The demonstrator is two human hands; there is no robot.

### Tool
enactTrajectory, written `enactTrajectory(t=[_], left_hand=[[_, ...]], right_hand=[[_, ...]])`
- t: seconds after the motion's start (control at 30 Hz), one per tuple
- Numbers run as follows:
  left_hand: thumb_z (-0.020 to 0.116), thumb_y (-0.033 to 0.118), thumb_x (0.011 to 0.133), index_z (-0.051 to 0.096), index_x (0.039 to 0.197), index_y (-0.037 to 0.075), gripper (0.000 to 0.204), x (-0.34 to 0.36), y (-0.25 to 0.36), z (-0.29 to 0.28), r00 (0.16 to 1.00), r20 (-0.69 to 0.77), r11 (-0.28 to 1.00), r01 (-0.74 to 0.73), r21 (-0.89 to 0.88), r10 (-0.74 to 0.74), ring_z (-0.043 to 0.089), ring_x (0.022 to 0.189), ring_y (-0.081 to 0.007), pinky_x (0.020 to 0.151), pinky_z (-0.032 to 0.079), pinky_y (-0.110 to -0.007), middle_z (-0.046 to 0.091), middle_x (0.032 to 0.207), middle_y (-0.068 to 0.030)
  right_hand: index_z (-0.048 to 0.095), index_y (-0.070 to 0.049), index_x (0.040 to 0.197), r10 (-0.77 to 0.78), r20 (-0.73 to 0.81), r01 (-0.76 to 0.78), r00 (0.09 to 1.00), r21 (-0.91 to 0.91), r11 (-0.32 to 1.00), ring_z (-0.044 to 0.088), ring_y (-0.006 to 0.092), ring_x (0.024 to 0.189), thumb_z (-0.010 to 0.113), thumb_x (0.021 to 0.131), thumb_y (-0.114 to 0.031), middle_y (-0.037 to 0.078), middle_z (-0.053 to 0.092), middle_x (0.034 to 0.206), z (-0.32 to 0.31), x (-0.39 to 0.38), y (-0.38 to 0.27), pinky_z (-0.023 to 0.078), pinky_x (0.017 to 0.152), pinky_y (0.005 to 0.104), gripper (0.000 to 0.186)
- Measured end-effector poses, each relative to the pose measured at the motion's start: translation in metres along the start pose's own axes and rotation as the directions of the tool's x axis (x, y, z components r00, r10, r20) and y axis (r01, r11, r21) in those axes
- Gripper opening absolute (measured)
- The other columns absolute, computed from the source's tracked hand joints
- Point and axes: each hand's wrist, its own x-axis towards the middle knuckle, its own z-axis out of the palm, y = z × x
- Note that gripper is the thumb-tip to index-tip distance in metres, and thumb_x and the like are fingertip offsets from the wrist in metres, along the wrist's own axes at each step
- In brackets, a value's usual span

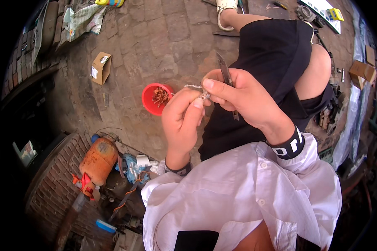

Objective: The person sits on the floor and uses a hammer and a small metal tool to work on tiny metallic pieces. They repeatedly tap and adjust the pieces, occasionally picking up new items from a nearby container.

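Landmark: red bucket [147,101] on the paved floor [134,50], holding a heap of reddish-brown scraps [160,96].

Left hand [183,113]: just right of the bucket, overlapping its edge in this view. Thumb and forefinger pinched together on a thin silvery strand [205,96]; remaining fingers curled. The strand is therefore right of the bucket, bunched between the two hands, with one loose end pointing back toward the bucket. Its material cannot be told.

Right hand [244,95]: farther right of the bucket, fingers closed in. Thumb and forefinger meet at the strand; a dark flat blade [225,74] is gripped in the same hand, passing between the fingers, one end extending above them and the other below. Whether the blade touches the strand cannot be told.

Surroundings: cardboard box [100,69] above and left of the bucket, well apart; rusty orange tank [99,158] below and left; person's dark shorts [269,54] right of the bucket, beyond the hands.
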Motion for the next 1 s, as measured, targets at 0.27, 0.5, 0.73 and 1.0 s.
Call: enactTrajectory(t=[0.27, 0.5, 0.73, 1.0], left_hand=[[0.059, 0.008, 0.096, 0.066, 0.099, -0.004, 0.015, -0.002, 0.003, 0.005, 0.995, -0.052, 0.996, 0.078, -0.039, -0.08, 0.057, 0.062, -0.0084, 0.056, 0.047, -0.021, 0.064, 0.081, -0.0063], [0.06, 0.008, 0.095, 0.064, 0.104, -0.006, 0.017, 0.007, -0.002, 0.002, 0.972, -0.232, 0.969, -0.086, -0.231, 0.031, 0.062, 0.063, -0.0141, 0.055, 0.05, -0.023, 0.066, 0.087, -0.0113], [0.06, 0.003, 0.094, 0.065, 0.099, -0.006, 0.011, 0.008, -0.005, -0.004, 0.97, -0.241, 0.936, -0.094, -0.34, 0.01, 0.057, 0.059, -0.012, 0.049, 0.043, -0.023, 0.063, 0.083, -0.009], [0.062, 0.004, 0.093, 0.066, 0.093, -0.005, 0.009, 0.007, -0.001, -0.005, 0.973, -0.223, 0.908, -0.043, -0.418, -0.056, 0.051, 0.054, -0.0087, 0.046, 0.037, -0.021, 0.06, 0.074, -0.0048]], right_hand=[[0.062, -0.004, 0.089, -0.136, -0.068, 0.135, 0.988, -0.023, 0.991, 0.037, 0.0013, 0.059, 0.061, 0.098, -0.026, -0.007, 0.048, 0.069, -0.001, 0.002, 0.004, 0.03, 0.052, 0.0205, 0.024], [0.06, -0.005, 0.092, -0.201, -0.001, 0.201, 0.98, -0.065, 0.977, 0.038, 0.0018, 0.061, 0.061, 0.098, -0.023, -0.007, 0.048, 0.07, -0.003, -0.001, 0.006, 0.03, 0.053, 0.0208, 0.019], [0.059, -0.004, 0.094, -0.224, 0.034, 0.227, 0.974, -0.124, 0.966, 0.039, 0.0018, 0.063, 0.061, 0.098, -0.024, -0.006, 0.048, 0.071, 0.001, -0.003, 0.007, 0.031, 0.055, 0.0192, 0.02], [0.066, -0.003, 0.093, -0.227, -0.019, 0.222, 0.974, -0.157, 0.962, 0.04, 0.0, 0.066, 0.068, 0.093, -0.017, -0.009, 0.052, 0.073, 0.001, -0.001, 0.008, 0.033, 0.058, 0.0195, 0.014]])
